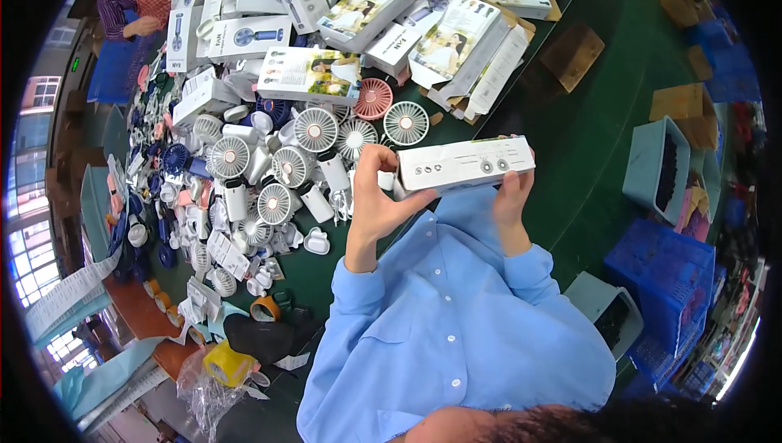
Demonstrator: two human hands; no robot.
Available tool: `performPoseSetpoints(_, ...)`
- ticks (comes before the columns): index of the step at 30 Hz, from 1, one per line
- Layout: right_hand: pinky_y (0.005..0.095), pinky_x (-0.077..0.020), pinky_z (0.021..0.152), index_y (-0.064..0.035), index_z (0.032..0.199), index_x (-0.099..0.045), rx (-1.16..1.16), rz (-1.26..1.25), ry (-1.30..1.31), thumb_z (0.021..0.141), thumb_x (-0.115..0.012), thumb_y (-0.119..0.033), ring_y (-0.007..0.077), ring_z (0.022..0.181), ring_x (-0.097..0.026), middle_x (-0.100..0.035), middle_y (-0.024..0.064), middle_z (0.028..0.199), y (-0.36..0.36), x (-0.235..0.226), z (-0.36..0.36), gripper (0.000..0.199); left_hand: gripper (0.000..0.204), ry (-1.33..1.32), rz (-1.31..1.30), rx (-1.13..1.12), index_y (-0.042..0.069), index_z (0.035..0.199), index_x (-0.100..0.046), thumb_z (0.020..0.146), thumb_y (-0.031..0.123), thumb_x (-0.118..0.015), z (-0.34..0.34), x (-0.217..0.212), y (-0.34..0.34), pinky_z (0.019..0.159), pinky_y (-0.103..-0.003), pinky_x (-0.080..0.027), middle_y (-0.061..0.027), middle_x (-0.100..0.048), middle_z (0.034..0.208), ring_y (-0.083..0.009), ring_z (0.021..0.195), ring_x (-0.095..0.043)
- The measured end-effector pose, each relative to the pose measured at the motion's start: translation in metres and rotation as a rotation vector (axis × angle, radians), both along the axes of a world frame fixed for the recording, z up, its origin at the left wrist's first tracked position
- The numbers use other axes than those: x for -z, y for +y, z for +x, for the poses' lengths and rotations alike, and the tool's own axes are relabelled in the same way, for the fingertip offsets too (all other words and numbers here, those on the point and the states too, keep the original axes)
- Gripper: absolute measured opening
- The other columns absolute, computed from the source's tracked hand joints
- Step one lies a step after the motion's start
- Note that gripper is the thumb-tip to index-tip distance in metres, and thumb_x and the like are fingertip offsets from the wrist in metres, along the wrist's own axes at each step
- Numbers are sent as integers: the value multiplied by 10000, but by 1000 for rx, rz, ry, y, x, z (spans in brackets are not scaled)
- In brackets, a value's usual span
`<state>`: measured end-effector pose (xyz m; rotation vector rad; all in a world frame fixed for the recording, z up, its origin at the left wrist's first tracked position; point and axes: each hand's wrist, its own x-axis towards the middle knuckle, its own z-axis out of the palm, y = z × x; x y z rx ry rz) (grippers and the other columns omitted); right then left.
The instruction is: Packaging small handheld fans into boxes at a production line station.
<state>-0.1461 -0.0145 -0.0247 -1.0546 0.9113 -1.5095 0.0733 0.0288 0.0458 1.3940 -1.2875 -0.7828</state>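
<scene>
A long white cardboard box (pixel 456 163) with small printed pictures on its side lies across both my hands, in front of my chest. My left hand (pixel 379 203) grips its left end, thumb along the lower edge and fingers bent over the end. At the right end my right hand (pixel 513 199) holds it, thumb against the near side, the other fingers partly hidden behind. Just beyond my left hand lie handheld fans, among them a white fan (pixel 406 123) and a pink fan (pixel 374 98).
A heap of printed fan boxes (pixel 269 33) covers the far side of the green table. Loose fans and parts (pixel 277 203) spread to the left. Tape rolls (pixel 265 308) lie at the near left. Blue crates (pixel 660 272) stand at right. Another person's hand (pixel 144 26) shows at far left.
</scene>
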Motion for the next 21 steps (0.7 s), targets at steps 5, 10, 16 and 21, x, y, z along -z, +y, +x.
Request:
performPoseSetpoints(5, 279, -382, 928, 21, 1261, -419, -18, 67, -35, 835, -654, -381, 152, 1064, -506, -541, 82, 1143, 3, 6, -6, 632, 531, 26, -55, 33, 45, 748, -403, 507, 196, -851, -2, -2, 0, 636, -280, -365, -50, -405, 771, -182, 700, -417)
performPoseSetpoints(10, 269, -389, 908, 8, 1239, -414, 10, 82, -56, 825, -669, -376, 136, 1028, -515, -550, 67, 1097, 6, 6, -4, 619, 464, -64, -57, -29, 23, 809, -496, 536, 162, -845, -3, -1, 4, 644, -286, -405, -52, -481, 777, -179, 706, -471)
performPoseSetpoints(16, 251, -428, 860, -41, 1201, -388, 38, 32, 10, 747, -758, -338, 115, 980, -524, -536, 46, 1046, 4, -11, 1, 657, 544, 113, 21, -32, -7, 1091, -563, 609, 94, -793, 2, 20, -7, 737, -266, -446, -49, -547, 976, -146, 874, -546)
performPoseSetpoints(21, 235, -425, 828, -29, 1157, -420, 30, 63, -68, 745, -750, -433, 99, 950, -518, -536, 29, 1006, 4, -12, -2, 665, 536, 141, -22, -2, 0, 1115, -552, 635, 73, -778, -9, 10, -8, 766, -285, -460, -74, -555, 1022, -174, 943, -558)
